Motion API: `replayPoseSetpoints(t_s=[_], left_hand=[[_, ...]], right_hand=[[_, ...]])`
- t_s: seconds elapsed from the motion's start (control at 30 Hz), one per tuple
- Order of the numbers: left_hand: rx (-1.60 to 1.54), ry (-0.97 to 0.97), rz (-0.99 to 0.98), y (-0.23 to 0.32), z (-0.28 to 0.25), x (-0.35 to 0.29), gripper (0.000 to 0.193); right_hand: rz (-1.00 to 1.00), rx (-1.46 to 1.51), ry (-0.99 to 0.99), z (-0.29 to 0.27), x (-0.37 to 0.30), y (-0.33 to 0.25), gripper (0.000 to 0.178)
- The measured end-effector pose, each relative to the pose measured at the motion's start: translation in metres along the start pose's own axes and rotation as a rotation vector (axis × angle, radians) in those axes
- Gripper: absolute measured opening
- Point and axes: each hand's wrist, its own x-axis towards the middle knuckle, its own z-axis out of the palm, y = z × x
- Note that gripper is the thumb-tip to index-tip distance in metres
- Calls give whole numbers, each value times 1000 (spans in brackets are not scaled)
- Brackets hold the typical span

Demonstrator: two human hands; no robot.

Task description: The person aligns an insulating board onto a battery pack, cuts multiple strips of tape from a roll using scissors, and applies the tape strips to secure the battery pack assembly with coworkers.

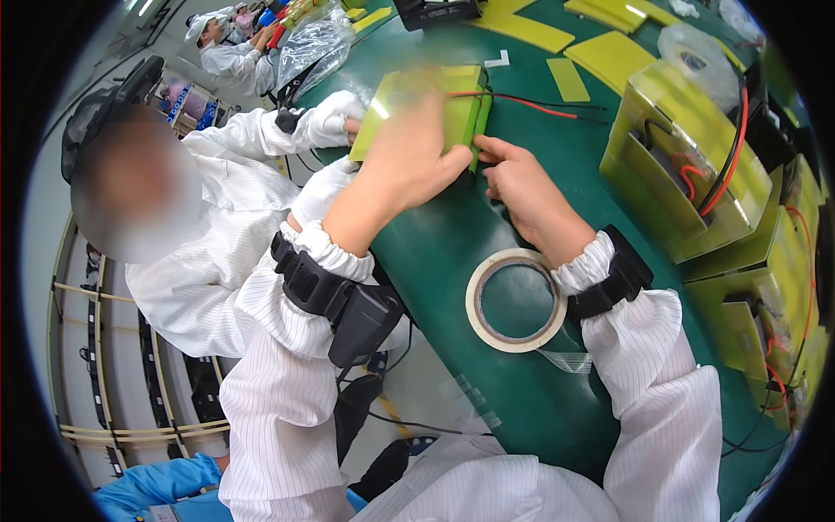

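A battery pack (380, 100) faced with yellow-green sheets lies at the far left of the green table, a red and a black wire trailing from its right side. My left hand (404, 161) reaches across its top, the thumb at the near edge; the fingertips are blurred. At the near right corner my right hand (526, 187) is closed, with index finger and thumb against the pack's green edge. A co-worker's white-gloved hand (335, 120) is by the pack's left side, and their other gloved hand (322, 191) is nearer, partly behind my left forearm.
Near my right wrist a cream tape roll (481, 328) lies flat, its loose clear end on the table (435, 287). Wired yellow-green packs (644, 130) stand along the right. Flat yellow sheets (609, 59) and a clear plastic bag (700, 52) are at the back. The co-worker (217, 200) sits close left.
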Motion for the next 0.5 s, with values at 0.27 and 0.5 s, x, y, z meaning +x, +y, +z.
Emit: replayPoseSetpoints(t_s=[0.27,0.5], left_hand=[[-59,47,50,-20,-4,7,48],[-43,83,78,-13,-6,-1,48]], right_hand=[[-264,-220,24,-3,32,26,50],[-566,-978,168,-7,18,35,44]])
